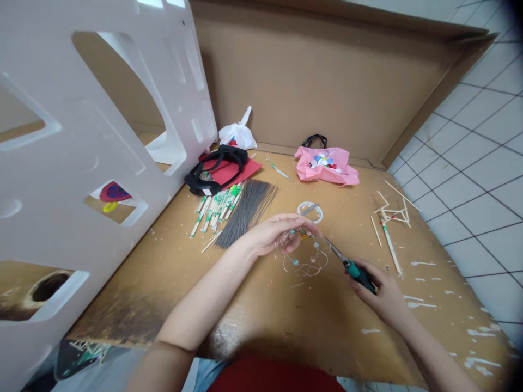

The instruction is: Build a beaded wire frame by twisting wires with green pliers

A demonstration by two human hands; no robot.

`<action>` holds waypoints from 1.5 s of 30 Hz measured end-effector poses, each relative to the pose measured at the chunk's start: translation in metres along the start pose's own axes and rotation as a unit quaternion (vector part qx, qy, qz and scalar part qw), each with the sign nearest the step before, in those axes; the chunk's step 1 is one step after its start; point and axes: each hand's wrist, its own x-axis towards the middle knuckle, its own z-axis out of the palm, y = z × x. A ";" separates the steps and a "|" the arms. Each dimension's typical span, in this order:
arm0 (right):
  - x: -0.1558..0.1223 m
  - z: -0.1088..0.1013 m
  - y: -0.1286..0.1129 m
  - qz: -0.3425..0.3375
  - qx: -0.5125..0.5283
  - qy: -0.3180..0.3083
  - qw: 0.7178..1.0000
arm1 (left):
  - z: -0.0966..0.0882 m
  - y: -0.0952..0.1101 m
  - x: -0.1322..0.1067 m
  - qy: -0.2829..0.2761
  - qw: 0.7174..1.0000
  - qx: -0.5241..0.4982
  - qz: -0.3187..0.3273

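Observation:
Slightly right of the middle, my left hand [281,231] is closed on a looped wire ornament [304,268] strung with several pale blue and pinkish beads. The thumb and fingertips grip its upper edge, and the loops hang below them. My right hand [378,288] is wrapped round the green and black handles of long-nose pliers [354,272]. Their thin metal jaws point up and left, reaching the ornament's right side by my left fingertips. Whether the jaws pinch the wire is too small to tell. Just behind my left hand lies a white ring-shaped roll [301,207].
A bundle of thin grey wires [249,212] lies left, beside wrapped chopsticks [216,209], black headgear [218,169] and red paper [254,167]. Behind are a white bag [239,136] and a pink bag [308,166] with colourful pieces. Joined sticks [394,212] lie right; a white plastic panel [163,65] stands left.

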 end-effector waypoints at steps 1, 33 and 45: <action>-0.001 -0.004 0.004 0.013 0.003 0.008 1.000 | -0.001 0.001 0.000 -0.004 1.000 0.003 -0.006; 0.080 0.006 -0.069 -0.071 0.325 -0.224 0.916 | 0.004 0.006 0.003 0.159 0.972 0.169 0.023; 0.080 -0.004 -0.059 -0.060 0.360 -0.186 0.912 | 0.001 0.002 0.005 0.185 0.947 0.254 0.058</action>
